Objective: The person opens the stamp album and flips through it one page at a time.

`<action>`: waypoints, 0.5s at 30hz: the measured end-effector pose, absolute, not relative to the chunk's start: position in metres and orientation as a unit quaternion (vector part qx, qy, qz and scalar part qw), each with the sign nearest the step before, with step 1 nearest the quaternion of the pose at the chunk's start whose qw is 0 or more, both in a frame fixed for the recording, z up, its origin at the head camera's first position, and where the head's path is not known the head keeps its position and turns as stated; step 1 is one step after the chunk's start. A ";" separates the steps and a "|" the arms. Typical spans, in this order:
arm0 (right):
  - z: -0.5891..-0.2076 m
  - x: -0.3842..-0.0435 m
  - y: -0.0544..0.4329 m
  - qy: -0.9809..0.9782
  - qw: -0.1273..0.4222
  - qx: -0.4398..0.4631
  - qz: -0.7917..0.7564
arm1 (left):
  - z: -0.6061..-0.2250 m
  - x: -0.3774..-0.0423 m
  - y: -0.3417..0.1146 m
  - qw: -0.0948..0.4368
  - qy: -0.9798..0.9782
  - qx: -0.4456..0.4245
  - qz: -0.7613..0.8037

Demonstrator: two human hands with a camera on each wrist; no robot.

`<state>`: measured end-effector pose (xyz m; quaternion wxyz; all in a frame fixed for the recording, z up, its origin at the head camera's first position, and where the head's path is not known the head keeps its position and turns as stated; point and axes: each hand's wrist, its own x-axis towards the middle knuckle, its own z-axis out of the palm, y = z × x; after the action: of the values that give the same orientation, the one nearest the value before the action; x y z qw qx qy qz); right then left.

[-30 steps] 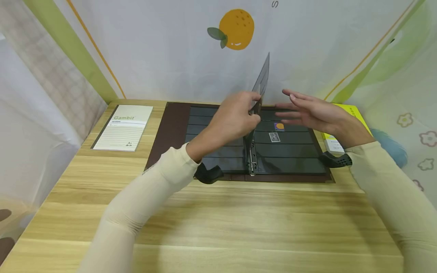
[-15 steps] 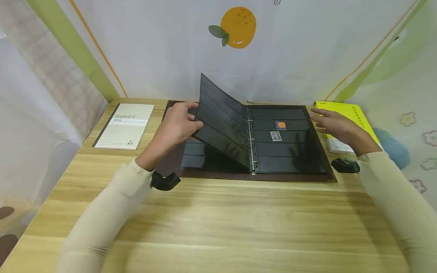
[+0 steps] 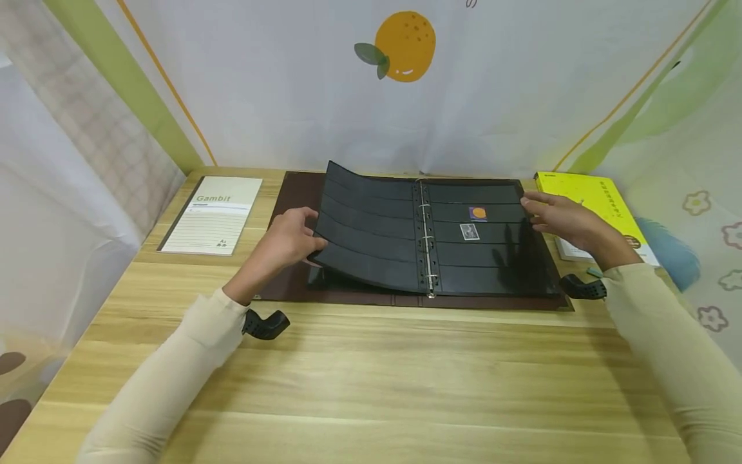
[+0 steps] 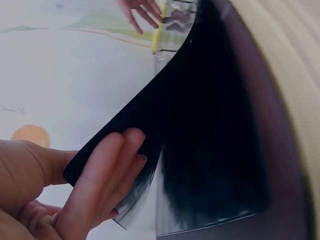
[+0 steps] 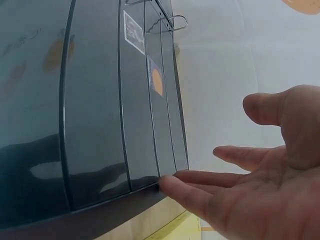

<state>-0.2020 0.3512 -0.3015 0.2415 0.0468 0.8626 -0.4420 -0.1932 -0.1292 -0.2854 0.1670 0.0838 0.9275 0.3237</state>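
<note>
A brown ring-bound stamp album (image 3: 365,299) lies spread on the table, with black pocket pages on metal rings. My left hand (image 3: 290,240) pinches the outer edge of the left black page (image 3: 371,225), which curves up off the sheet below. In the left wrist view the thumb is on one face of that page (image 4: 165,110) and the fingers are on the other. On the right page (image 3: 487,258) sit an orange-and-purple stamp (image 3: 478,213) and a grey stamp (image 3: 469,232). My right hand (image 3: 565,219) is at this page's outer edge, fingers extended, gripping nothing.
A Gambit notebook (image 3: 211,216) lies left of the album. To the right is a yellow book (image 3: 603,200), partly behind my right hand, with a small green object (image 3: 594,272) near the wrist. A white printed curtain (image 3: 278,84) hangs behind the wooden table (image 3: 406,374).
My left hand has carried the page from upright over the rings down to the left, where it lies nearly flat. My right hand has moved right, to the right page's outer edge.
</note>
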 end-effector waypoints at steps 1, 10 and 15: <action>-0.302 -0.202 0.351 0.860 0.242 0.047 -0.446 | -0.288 -0.193 -0.129 0.171 0.929 0.084 0.318; -0.304 -0.204 0.356 0.857 0.228 0.076 -0.457 | -0.307 -0.195 -0.128 0.183 0.941 0.096 0.269; -0.308 -0.203 0.362 0.850 0.228 0.091 -0.466 | -0.321 -0.196 -0.130 0.198 0.947 0.105 0.231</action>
<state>-0.2033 0.3617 -0.3078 0.2284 0.0913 0.8501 -0.4657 -0.1955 -0.1300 -0.3212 0.1982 0.1049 0.9467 0.2314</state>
